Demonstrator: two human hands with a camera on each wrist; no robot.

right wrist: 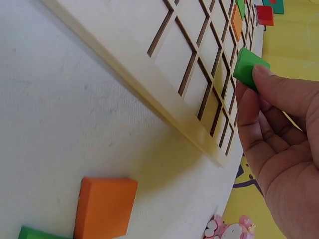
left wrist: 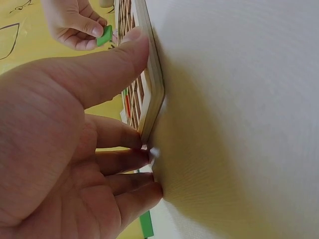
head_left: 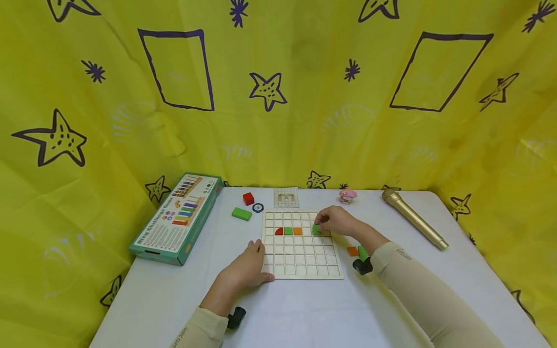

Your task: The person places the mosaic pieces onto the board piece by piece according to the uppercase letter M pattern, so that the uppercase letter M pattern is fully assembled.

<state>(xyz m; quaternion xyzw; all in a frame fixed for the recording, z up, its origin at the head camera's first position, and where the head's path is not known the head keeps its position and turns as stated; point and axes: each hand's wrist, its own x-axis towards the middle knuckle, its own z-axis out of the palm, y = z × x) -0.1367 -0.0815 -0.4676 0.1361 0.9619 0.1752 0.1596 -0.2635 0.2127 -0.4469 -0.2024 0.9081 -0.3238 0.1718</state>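
The right hand pinched a small, flat, square green wooden tile at its fingertips, just above the pale wooden grid board; the left hand lay flat, fingers relaxed, against the board's edge.

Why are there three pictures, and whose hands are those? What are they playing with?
They are one person's two hands. The wide picture comes from a camera on the person's head, looking down at a white table. The two close-up pictures come from small cameras on each wrist, so everything looks big and tilted.

On the table lies a wooden grid board with little square holes. The left hand rests against the board's edge. The right hand pinches a small green tile over the board. Red, green and orange tiles already sit in one row. Around it lie a game box, a gold microphone, a green block and a red block.
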